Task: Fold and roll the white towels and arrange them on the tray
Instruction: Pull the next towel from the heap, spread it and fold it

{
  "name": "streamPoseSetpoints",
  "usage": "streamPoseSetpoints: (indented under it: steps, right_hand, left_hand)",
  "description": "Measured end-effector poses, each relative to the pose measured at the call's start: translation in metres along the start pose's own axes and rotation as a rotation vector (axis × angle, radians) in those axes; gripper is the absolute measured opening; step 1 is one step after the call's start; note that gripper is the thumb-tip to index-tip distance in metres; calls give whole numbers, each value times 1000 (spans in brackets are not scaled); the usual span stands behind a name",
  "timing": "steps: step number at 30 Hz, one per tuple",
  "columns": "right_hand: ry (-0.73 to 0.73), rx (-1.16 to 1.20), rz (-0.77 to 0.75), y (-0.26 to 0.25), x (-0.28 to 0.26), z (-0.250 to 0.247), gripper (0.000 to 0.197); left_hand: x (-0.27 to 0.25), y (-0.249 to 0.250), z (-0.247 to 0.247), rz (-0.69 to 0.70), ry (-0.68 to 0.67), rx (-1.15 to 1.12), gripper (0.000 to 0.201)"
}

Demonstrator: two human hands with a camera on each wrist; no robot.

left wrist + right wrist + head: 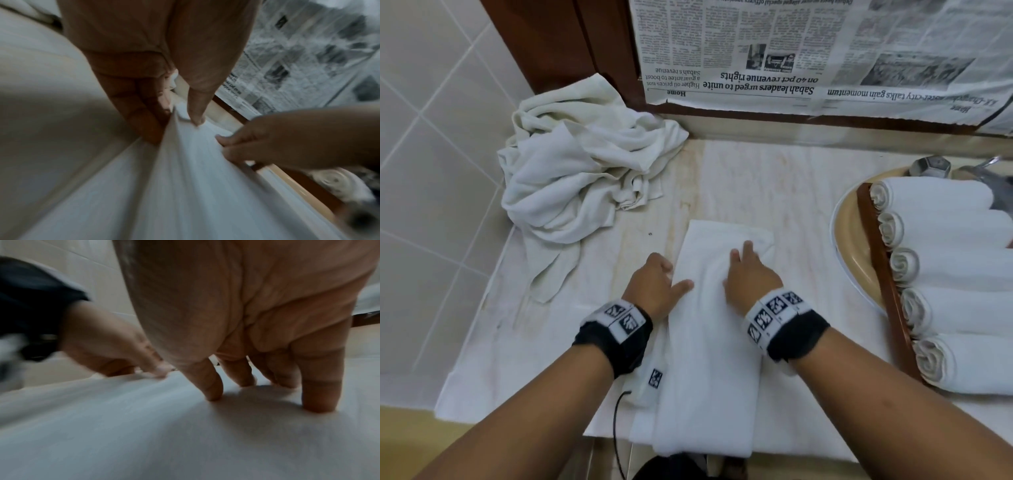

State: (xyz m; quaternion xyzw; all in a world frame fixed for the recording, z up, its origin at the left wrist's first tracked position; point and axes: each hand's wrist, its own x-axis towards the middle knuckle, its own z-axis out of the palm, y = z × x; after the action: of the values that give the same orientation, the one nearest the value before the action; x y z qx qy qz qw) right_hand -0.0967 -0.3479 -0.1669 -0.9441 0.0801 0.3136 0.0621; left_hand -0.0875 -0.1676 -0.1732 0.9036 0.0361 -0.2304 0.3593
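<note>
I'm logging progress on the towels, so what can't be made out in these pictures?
- Tray: head view's right edge cuts it off, so the count of rolled towels is uncertain.
- Left hand fingertips: hidden under the folded towel's edge.
- Crumpled pile: number of towels unclear.
- Wrist views: blurred.

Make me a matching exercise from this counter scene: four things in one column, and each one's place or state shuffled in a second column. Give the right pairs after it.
Things
1. Folded white towel
2. Crumpled pile of off-white towels
3. Rolled white towels
4. Printed newspaper sheet

Places or states
A. Lined up in a row on the brown wooden tray
B. Heaped at the back left of the counter, by the tiled wall
C. Hanging upside down behind the counter
D. Lying flat under the left hand and right hand

Pairs: 1-D, 2-B, 3-A, 4-C
</note>
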Motion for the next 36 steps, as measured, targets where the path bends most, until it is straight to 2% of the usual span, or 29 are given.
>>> streamPoseSetpoints:
  steps: [2, 4, 7, 10, 11, 13, 15, 16, 18, 19, 23, 28, 30, 33, 36]
  right_hand:
    - [-21, 5, 26, 3, 14, -10, 64]
    - [-25, 16, 54, 6, 26, -17, 63]
    - [26, 5, 111, 4, 40, -25, 64]
    - [32, 2, 113, 2, 45, -34, 63]
    - [25, -13, 99, 3, 49, -37, 62]
    - [45, 0, 87, 8, 57, -45, 64]
    - [60, 15, 54, 18, 65, -51, 67]
    - [64, 27, 21, 25, 68, -53, 67]
    - [72, 83, -43, 38, 62, -61, 67]
    - [91, 133, -68, 46, 58, -64, 67]
    - [237, 327, -159, 72, 26, -60, 58]
    - [360, 407, -258, 82, -40, -18, 37]
    - [318, 367, -295, 73, -66, 4, 34]
    - [132, 221, -308, 63, -87, 34, 50]
    - [149, 66, -224, 59, -86, 48, 58]
  left_hand:
    - [-25, -5, 5, 25, -44, 67, 42]
    - [-46, -13, 13, 53, -99, 148, 33]
    - [-66, -29, 11, 40, -155, 211, 30]
    - [-82, -34, -1, 49, -130, 391, 34]
    - [-87, -32, -3, 123, -68, 430, 33]
    - [-93, -25, 1, 376, -15, 428, 33]
    - [-92, -20, 14, 626, -64, 521, 42]
    - [-91, -14, 22, 679, -144, 599, 47]
    - [-92, 1, 33, 602, -301, 769, 53]
    - [-91, 9, 36, 552, -331, 829, 54]
    - [-71, 32, 40, 404, -401, 1032, 63]
    - [-4, 69, 34, 390, -389, 1132, 57]
    - [32, 88, 33, 363, -365, 1178, 56]
    - [74, 116, 29, 347, -336, 1257, 56]
    - [95, 133, 22, 442, -335, 1202, 52]
